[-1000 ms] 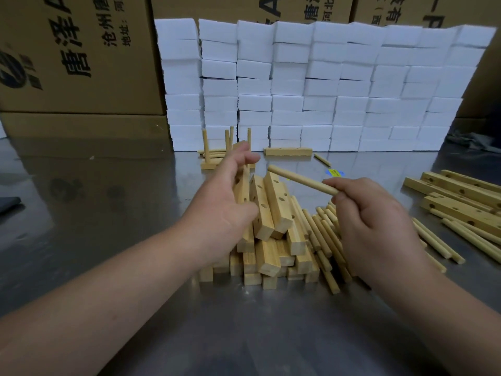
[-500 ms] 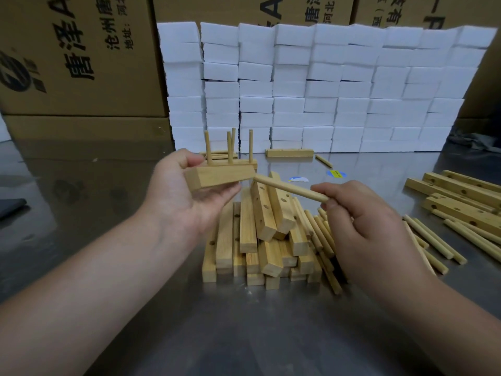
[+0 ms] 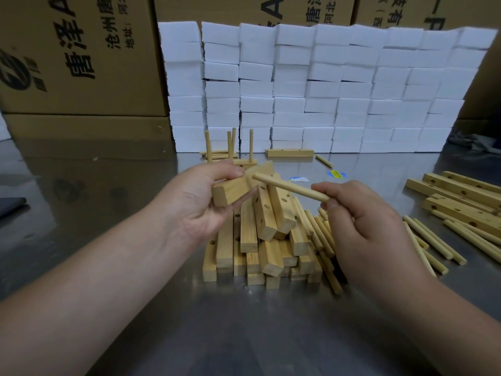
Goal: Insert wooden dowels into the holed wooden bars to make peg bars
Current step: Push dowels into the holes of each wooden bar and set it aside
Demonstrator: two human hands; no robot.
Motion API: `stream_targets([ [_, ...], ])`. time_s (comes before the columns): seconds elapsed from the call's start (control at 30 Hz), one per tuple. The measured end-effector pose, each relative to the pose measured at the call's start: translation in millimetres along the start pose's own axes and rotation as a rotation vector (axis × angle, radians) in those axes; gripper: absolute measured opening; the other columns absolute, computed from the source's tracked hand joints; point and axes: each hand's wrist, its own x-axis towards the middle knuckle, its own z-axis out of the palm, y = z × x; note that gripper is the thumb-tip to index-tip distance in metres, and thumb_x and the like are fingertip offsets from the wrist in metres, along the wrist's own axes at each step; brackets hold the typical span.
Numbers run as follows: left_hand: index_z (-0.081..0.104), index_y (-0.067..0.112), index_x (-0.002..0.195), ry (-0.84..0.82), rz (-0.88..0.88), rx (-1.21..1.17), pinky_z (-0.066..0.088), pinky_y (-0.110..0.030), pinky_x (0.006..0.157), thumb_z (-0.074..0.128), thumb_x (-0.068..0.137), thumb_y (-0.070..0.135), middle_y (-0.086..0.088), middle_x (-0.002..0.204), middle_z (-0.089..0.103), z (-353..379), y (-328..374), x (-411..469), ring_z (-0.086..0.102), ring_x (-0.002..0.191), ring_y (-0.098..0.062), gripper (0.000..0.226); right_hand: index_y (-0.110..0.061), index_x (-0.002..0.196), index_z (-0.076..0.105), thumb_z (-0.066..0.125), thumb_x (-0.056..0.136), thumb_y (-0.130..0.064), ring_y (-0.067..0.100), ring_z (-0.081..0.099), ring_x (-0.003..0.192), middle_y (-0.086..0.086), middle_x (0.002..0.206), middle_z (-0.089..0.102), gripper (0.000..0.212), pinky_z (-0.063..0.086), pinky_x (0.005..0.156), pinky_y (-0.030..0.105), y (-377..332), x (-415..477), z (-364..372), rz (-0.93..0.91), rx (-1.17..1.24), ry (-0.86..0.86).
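My left hand (image 3: 198, 202) grips a short holed wooden bar (image 3: 233, 189) above the pile, its far end tilted up. My right hand (image 3: 363, 221) pinches a wooden dowel (image 3: 290, 187) by its near end; the dowel's tip lies against the bar's far part. Whether the tip sits in a hole is hidden. Below both hands lies a heap of holed bars (image 3: 260, 240) with loose dowels (image 3: 320, 234) beside it. Behind the heap stand finished peg bars (image 3: 230, 147) with upright dowels.
Longer holed bars (image 3: 461, 196) and more dowels (image 3: 433, 240) lie at the right on the steel table (image 3: 108, 191). A single bar (image 3: 290, 152) lies before a wall of white foam blocks (image 3: 325, 85). Cardboard boxes (image 3: 76, 55) stand behind and left.
My left hand took a bar from the heap, lifted it and turned its far end upward. My right hand brought the dowel's tip over to that bar.
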Motion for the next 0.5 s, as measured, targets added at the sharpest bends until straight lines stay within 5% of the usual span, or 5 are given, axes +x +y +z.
stream_targets([
  [0.1,0.054,-0.006,0.103,-0.019,0.013,-0.032,0.059,-0.037,0.062,0.059,0.048,-0.006,-0.023,0.097,0.062,-1.6,0.1,-1.1,0.07,0.07,-0.028,0.055,-0.043,0.089,0.057,0.033,0.083,-0.032,0.001,0.054,0.074,-0.011,0.078,0.059,0.027,0.04,0.055,0.015,-3.0,-0.4,-0.6,0.041,0.092,0.002],
  [0.27,0.061,0.003,0.106,-0.142,0.121,0.117,0.057,-0.025,0.059,0.062,0.058,-0.007,-0.013,0.099,0.066,2.2,-7.3,-7.2,0.071,0.074,-0.016,0.049,-0.04,0.08,0.052,0.032,0.081,-0.039,0.005,0.063,0.061,-0.017,0.074,0.067,0.02,0.053,0.059,0.032,-13.0,-3.1,3.9,0.106,0.236,-0.016],
  [0.4,0.054,0.025,0.106,-0.368,0.431,0.464,0.051,-0.016,0.065,0.057,0.076,-0.015,0.014,0.105,0.067,10.4,-26.1,-20.9,0.063,0.094,0.007,0.05,-0.032,0.085,0.046,0.035,0.091,-0.032,0.004,0.067,0.066,-0.012,0.078,0.07,0.013,0.054,0.06,0.024,-17.9,-2.8,8.8,0.152,0.418,-0.042],
  [0.5,0.045,0.039,0.1,-0.468,0.782,0.926,0.047,-0.022,0.092,0.06,0.068,0.007,0.022,0.137,0.04,8.7,-38.6,-26.4,0.046,0.121,0.006,0.048,-0.018,0.086,0.049,0.034,0.096,-0.017,0.007,0.067,0.063,0.006,0.076,0.069,0.018,0.052,0.056,0.02,-19.5,-3.2,9.8,0.243,0.707,-0.066],
])
